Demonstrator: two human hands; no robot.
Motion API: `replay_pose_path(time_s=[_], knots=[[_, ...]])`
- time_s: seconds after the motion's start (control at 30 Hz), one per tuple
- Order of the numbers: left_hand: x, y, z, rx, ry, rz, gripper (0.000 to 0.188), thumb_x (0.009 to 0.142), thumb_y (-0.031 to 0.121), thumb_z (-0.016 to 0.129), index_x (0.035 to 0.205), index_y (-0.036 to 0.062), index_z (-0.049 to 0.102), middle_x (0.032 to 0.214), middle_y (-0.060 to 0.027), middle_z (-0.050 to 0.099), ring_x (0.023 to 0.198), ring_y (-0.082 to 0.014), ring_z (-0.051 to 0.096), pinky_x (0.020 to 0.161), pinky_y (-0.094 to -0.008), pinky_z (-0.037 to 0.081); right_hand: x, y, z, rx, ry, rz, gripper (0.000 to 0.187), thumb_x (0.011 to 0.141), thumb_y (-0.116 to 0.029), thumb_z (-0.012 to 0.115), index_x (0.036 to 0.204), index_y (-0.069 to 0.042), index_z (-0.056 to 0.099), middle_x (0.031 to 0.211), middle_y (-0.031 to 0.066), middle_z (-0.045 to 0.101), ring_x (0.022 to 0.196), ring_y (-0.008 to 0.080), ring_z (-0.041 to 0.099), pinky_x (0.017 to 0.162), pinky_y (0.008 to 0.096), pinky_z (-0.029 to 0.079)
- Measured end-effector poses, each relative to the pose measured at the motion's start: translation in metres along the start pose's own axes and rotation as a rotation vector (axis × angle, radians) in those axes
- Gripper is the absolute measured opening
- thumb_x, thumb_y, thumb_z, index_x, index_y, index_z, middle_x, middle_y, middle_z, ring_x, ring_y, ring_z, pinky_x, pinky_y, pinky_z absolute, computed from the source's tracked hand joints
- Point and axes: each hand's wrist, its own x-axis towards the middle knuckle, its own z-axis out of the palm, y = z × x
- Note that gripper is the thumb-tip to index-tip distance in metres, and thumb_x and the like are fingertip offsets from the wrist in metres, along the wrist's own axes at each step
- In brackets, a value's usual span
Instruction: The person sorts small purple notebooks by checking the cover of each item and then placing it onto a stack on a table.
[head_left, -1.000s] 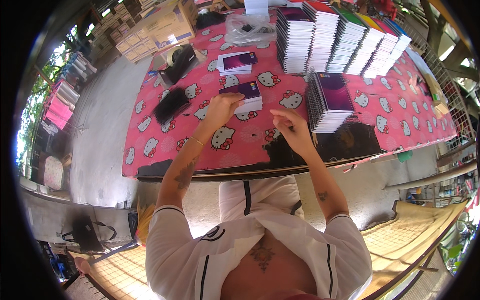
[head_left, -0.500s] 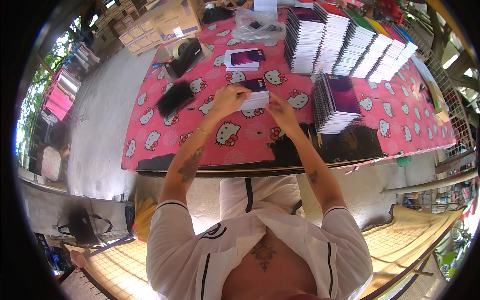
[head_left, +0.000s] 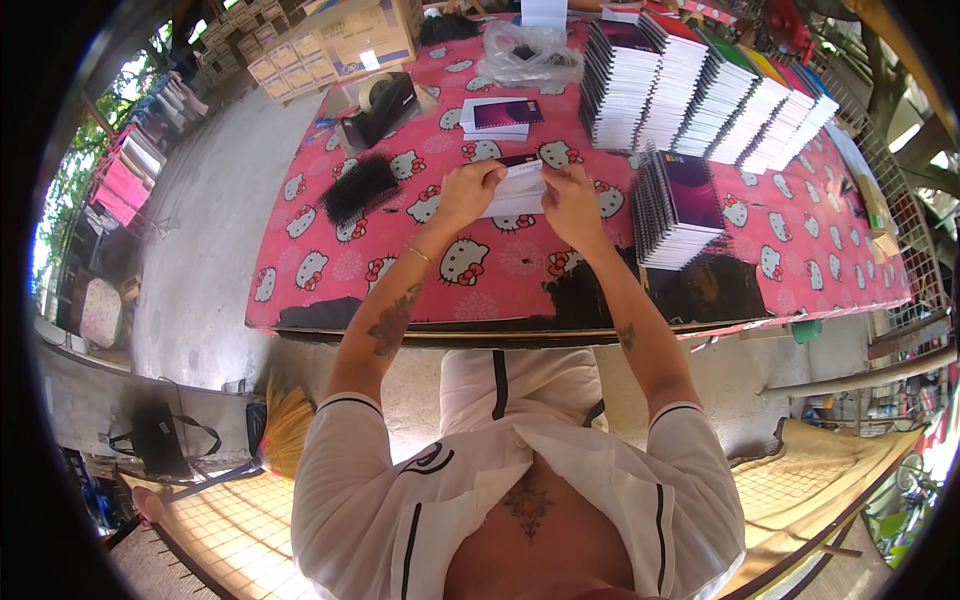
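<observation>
My left hand (head_left: 472,192) and my right hand (head_left: 573,203) pinch the two sides of a purple-covered sheaf of white pages (head_left: 520,182). It is tilted up over the table, its white side toward me and the dark cover edge at the top. More white paper (head_left: 508,208) shows below it, on the tabletop. Just beyond the hands lies another small white stack with a purple cover (head_left: 508,113). Right of my right hand stands a pile of spiral-bound purple notebooks (head_left: 680,210). Black wire binding coils (head_left: 360,190) lie in a bundle left of my left hand.
The table (head_left: 480,285) wears a pink cat-print cover, torn black near the front edge. Tall stacks of spiral notebooks (head_left: 700,90) stand at the far right. A tape dispenser (head_left: 380,110), plastic bag (head_left: 530,55) and cardboard boxes (head_left: 350,40) are at the back and far left.
The sheaf has been tipped up from the stack, so its white side now faces me and less cover shows. My right hand has closed in on its right edge.
</observation>
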Motion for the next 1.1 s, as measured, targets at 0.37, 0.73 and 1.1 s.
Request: replay_pose_path(time_s=[0.37, 0.73, 1.1], knots=[[-0.008, -0.007, 0.004, -0.026, 0.065, 0.014, 0.022, 0.094, 0.031, 0.061, 0.103, 0.0147, 0.073, 0.094, -0.0112, 0.072, 0.084, -0.0360, 0.069, 0.071, -0.0459, 0.054, 0.022, 0.013, 0.003, 0.267, -0.323, 0.250, 0.027, 0.085, -0.010, 0.061, 0.107, -0.013, 0.077, 0.118, 0.0122, 0.066, 0.108, 0.0336, 0.062, 0.089, 0.0424, 0.049], [-0.003, 0.056, -0.042, 0.047, 0.236, 0.236, 0.016, 0.095, 0.008, 0.057, 0.110, 0.0063, 0.063, 0.098, -0.0187, 0.069, 0.082, -0.0431, 0.067, 0.068, -0.0513, 0.053, 0.011, -0.022, -0.021, 1.072, -0.166, 0.184, 0.052, 0.095, 0.006, 0.053, 0.145, -0.005, 0.044, 0.137, 0.0087, 0.059, 0.121, 0.0132, 0.052, 0.098, 0.0266, 0.042], [-0.010, 0.059, -0.065, 0.130, 0.478, 0.300, 0.012, 0.093, 0.006, 0.060, 0.105, 0.0033, 0.065, 0.081, -0.0158, 0.064, 0.069, -0.0379, 0.064, 0.060, -0.0477, 0.049, -0.031, 0.005, -0.021, 0.442, -0.009, 0.125, 0.047, 0.085, -0.001, 0.069, 0.130, -0.009, 0.062, 0.127, 0.0109, 0.062, 0.116, 0.0243, 0.060, 0.098, 0.0348, 0.048]])
